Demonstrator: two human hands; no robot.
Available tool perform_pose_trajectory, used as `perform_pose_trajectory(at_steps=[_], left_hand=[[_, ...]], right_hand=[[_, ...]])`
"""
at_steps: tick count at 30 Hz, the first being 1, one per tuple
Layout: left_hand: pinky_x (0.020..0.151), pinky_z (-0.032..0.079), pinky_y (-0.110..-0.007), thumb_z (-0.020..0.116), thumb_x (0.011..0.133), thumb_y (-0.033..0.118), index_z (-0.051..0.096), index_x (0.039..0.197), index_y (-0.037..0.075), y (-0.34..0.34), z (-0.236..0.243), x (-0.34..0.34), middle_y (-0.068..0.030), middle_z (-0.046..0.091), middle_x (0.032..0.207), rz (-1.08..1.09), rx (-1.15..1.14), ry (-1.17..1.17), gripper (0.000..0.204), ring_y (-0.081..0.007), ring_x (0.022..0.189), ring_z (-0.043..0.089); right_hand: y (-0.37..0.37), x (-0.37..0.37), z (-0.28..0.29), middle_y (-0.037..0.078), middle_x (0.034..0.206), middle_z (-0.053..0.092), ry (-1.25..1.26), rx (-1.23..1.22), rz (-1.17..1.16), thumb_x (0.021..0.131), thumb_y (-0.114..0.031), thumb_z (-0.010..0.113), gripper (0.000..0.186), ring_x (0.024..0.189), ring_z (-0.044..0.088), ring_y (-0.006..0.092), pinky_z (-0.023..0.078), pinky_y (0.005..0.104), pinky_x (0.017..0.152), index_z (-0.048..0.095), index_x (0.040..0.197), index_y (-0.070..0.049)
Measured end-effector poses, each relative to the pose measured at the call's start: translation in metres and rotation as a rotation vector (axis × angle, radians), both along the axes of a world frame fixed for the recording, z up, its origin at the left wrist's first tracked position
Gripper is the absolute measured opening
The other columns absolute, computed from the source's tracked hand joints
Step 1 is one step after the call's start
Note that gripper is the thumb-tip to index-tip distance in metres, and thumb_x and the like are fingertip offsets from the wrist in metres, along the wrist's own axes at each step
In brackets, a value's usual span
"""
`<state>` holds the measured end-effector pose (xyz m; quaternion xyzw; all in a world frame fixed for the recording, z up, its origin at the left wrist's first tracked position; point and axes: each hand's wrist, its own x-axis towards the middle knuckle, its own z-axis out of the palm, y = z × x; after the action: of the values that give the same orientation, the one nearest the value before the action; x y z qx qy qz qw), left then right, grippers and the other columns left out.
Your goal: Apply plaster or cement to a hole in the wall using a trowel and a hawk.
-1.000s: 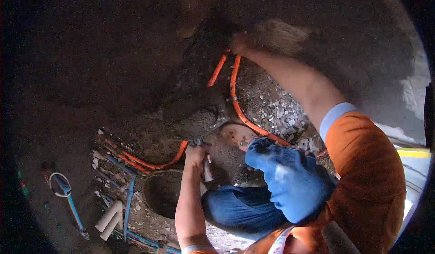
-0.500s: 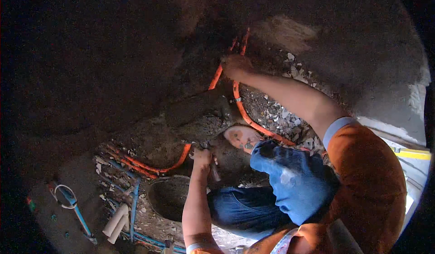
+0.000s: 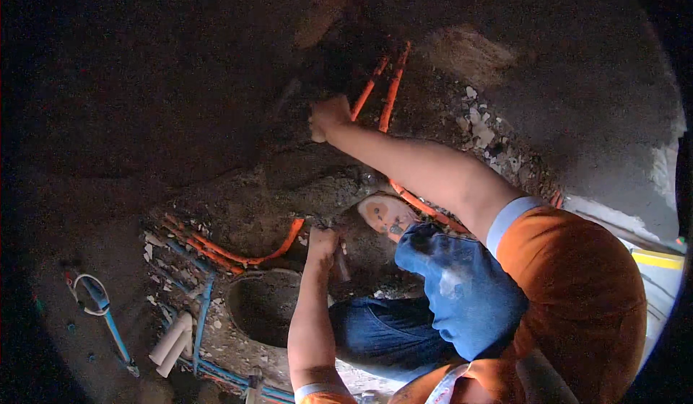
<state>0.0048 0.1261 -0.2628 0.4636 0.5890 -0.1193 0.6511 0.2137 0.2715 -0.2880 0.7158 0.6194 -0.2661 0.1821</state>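
Two hands, the left hand (image 3: 323, 245) and the right hand (image 3: 330, 119); one handle (image 3: 342, 264); one foot (image 3: 382, 213); two denim legs (image 3: 458, 281); one round bucket (image 3: 229, 306); one blue rod (image 3: 115, 334); two pale tubes (image 3: 172, 340). Upper centre: two orange hose runs (image 3: 393, 94). Blue pipes (image 3: 204, 310) overlap, their number unclear; broken chips (image 3: 480, 126) are too numerous to count.

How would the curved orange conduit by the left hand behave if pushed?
Orange conduit likely semi-stiff: it holds a smooth curve without visible kinks. Probably light, being slender. Upper end meets the rough dark surface, so may resist shifting there.
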Motion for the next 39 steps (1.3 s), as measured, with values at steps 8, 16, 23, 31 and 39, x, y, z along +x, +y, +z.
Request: perform_pose_trajectory(at_steps=[8, 16, 23, 31, 39], left_hand=[[0.051, 0.044, -0.033, 0.052, 0.077, 0.015, 0.060, 0.089, 0.002, 0.001, 0.000, -0.003, -0.0082, 0.060, 0.075, 0.124, -0.039, -0.076, 0.019, -0.0183, 0.058, 0.054], [0.046, 0.043, -0.034, 0.049, 0.076, 0.007, 0.058, 0.083, 0.003, -0.002, -0.014, -0.015, -0.0102, 0.057, 0.069, 0.053, 0.043, -0.034, 0.012, -0.0212, 0.052, 0.052], [0.084, 0.040, -0.043, 0.044, 0.079, 0.022, 0.063, 0.095, 0.007, 0.007, 0.011, 0.021, -0.0166, 0.062, 0.083, 0.005, -0.113, 0.076, 0.029, -0.0324, 0.087, 0.056], [0.034, 0.038, -0.031, 0.051, 0.074, 0.000, 0.057, 0.076, -0.002, -0.005, -0.023, -0.007, -0.0102, 0.055, 0.061, 0.144, 0.004, -0.146, 0.006, -0.0191, 0.038, 0.046], [0.036, 0.037, -0.031, 0.049, 0.077, 0.003, 0.058, 0.071, -0.001, 0.000, -0.003, 0.012, -0.0088, 0.055, 0.057, 0.164, -0.083, -0.067, 0.011, -0.0199, 0.043, 0.049]], right_hand=[[-0.001, -0.065, -0.006, 0.010, 0.086, 0.054, 1.582, 0.432, -1.818, 0.084, -0.010, 0.054, 0.022, 0.066, 0.057, 0.0240, 0.049, 0.0365, 0.054, 0.045, 0.103, -0.010], [0.015, -0.059, -0.024, 0.011, 0.081, 0.054, 1.861, 0.472, -1.765, 0.077, -0.004, 0.061, 0.020, 0.070, 0.058, 0.0284, 0.051, 0.0423, 0.062, 0.049, 0.092, -0.003], [0.006, -0.016, -0.047, 0.011, 0.081, 0.055, 2.047, 0.487, -1.587, 0.076, -0.007, 0.062, 0.019, 0.074, 0.058, 0.0274, 0.050, 0.0429, 0.067, 0.051, 0.091, 0.000], [0.010, -0.009, -0.018, 0.014, 0.090, 0.054, 2.164, 0.357, -1.631, 0.080, -0.007, 0.057, 0.016, 0.084, 0.057, 0.0296, 0.048, 0.0434, 0.077, 0.052, 0.094, 0.000], [0.004, 0.024, -0.019, 0.016, 0.093, 0.054, 2.425, 0.261, -1.227, 0.081, -0.011, 0.058, 0.021, 0.091, 0.054, 0.0309, 0.044, 0.0466, 0.083, 0.049, 0.096, 0.000]])
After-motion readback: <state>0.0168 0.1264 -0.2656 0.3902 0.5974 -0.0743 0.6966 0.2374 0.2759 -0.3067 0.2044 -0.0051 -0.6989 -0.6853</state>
